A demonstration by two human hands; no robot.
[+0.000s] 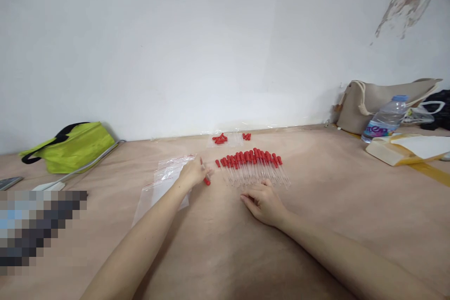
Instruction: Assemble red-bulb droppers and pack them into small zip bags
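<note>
My left hand is closed around a red-bulbed dropper, and a second bit of red shows by the fingertips. It hovers at the right edge of some clear zip bags that overlap on the table. In the middle, several droppers lie side by side in a fanned row, red bulbs away from me and clear tubes toward me. Just below their tips rests my right hand, its fingers loosely curled and somewhat apart, with nothing visible in them.
Loose red bulbs lie on a clear bag near the wall, with a smaller red cluster beside them. A lime-green pouch and cable are left. Right stand a water bottle, beige bag and paper packet.
</note>
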